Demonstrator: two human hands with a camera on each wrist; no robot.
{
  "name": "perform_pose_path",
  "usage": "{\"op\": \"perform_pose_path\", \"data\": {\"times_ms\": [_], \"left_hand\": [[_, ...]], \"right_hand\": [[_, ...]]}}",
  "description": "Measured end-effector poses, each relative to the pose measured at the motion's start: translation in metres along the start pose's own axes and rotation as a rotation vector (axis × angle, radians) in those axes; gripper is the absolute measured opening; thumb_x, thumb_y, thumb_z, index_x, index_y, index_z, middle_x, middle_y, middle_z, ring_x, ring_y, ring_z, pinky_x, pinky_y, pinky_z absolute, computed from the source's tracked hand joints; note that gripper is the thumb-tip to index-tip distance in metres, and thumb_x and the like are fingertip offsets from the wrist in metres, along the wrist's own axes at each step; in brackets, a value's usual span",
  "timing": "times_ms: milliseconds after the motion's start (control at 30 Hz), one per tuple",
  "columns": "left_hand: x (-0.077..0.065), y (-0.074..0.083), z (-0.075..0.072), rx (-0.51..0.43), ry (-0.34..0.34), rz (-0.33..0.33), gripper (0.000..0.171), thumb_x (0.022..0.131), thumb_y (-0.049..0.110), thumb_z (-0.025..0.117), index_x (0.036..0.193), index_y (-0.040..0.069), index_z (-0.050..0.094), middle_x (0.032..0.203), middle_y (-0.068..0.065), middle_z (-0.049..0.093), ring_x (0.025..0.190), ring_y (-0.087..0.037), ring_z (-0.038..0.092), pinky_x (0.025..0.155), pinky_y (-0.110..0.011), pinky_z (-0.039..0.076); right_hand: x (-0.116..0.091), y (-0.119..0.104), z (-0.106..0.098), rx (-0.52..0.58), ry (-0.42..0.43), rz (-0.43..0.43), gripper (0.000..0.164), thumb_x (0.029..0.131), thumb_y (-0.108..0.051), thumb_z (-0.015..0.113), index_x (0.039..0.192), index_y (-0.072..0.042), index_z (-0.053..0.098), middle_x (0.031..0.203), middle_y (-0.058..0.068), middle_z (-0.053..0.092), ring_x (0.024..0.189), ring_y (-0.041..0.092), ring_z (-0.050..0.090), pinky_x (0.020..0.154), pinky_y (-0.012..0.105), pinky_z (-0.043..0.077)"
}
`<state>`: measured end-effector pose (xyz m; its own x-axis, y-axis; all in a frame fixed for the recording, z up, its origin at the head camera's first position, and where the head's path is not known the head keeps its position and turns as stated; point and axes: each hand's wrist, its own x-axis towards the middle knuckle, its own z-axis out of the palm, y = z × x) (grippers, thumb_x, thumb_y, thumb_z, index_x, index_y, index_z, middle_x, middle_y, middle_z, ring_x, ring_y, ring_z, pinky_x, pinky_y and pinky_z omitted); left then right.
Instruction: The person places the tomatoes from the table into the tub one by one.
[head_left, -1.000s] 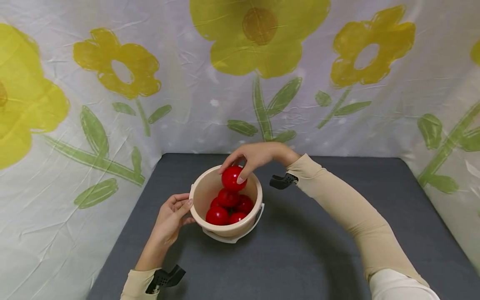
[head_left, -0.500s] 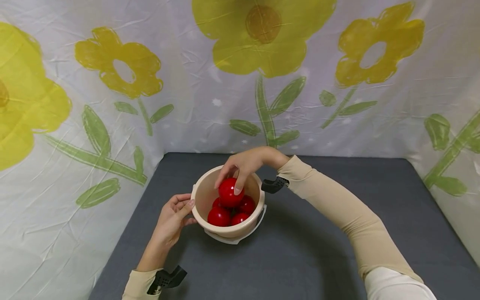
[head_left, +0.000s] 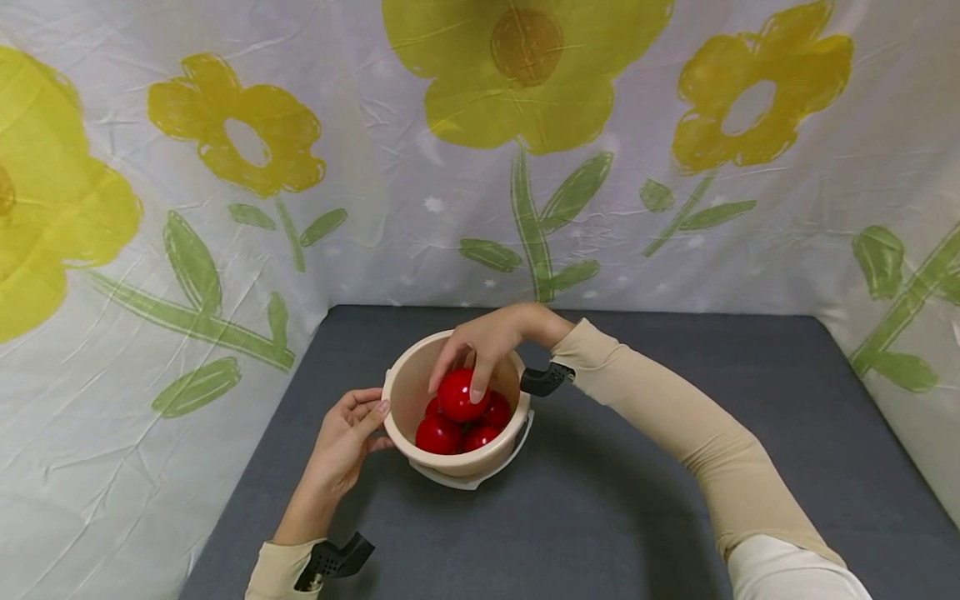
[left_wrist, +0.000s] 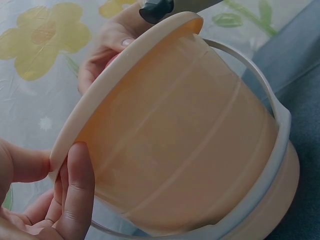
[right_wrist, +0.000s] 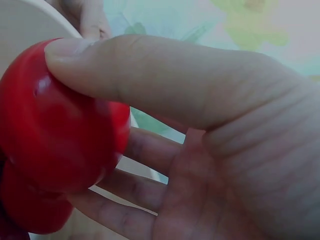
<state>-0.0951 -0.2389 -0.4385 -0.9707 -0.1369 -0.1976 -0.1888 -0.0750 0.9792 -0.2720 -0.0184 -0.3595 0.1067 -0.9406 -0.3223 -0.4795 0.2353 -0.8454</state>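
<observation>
A cream bucket (head_left: 401, 392) with a white handle (head_left: 468, 483) stands on the dark table, holding several shiny red balls (head_left: 438, 434). My left hand (head_left: 341, 437) pinches the bucket's left rim between thumb and fingers; the left wrist view shows the thumb on one side of the rim (left_wrist: 65, 132) and fingers on the other. Inside the bucket, my right hand (head_left: 483, 346) grips one red ball (head_left: 461, 395) from above, over the others. In the right wrist view the thumb presses on this ball (right_wrist: 55, 125) and the fingers curl behind it.
The dark grey table (head_left: 600, 517) extends around the bucket. Behind and at both sides hangs a pale cloth (head_left: 390, 208) printed with yellow flowers. Each wrist carries a black camera mount (head_left: 546, 380). The bucket's handle hangs down at its near side.
My right hand has lowered the red ball deeper into the bucket, down towards the other balls. The left hand keeps its hold on the rim.
</observation>
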Motion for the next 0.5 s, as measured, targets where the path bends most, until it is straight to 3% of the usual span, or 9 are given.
{"op": "perform_pose_path", "data": {"times_ms": [333,500], "left_hand": [[-0.0004,0.0011,-0.0011,0.007,0.008,-0.003,0.033,0.097,0.001,0.058,0.125,-0.003,0.043,0.090,0.006,0.067,0.071,-0.006,0.063,0.058,-0.023,0.059],[-0.0005,0.0012,-0.0010,0.000,0.009,-0.004,0.032,0.096,0.001,0.059,0.124,-0.002,0.044,0.089,0.005,0.068,0.071,-0.006,0.063,0.058,-0.024,0.059]], "right_hand": [[0.0043,0.0026,0.0041,0.025,-0.012,0.027,0.058,0.082,-0.009,0.076,0.137,-0.004,0.056,0.132,0.007,0.061,0.115,0.018,0.058,0.095,0.034,0.057],[0.0048,0.0036,0.0040,0.026,0.001,0.015,0.056,0.084,-0.007,0.075,0.136,-0.005,0.057,0.136,0.008,0.061,0.121,0.023,0.058,0.099,0.035,0.055]]}}
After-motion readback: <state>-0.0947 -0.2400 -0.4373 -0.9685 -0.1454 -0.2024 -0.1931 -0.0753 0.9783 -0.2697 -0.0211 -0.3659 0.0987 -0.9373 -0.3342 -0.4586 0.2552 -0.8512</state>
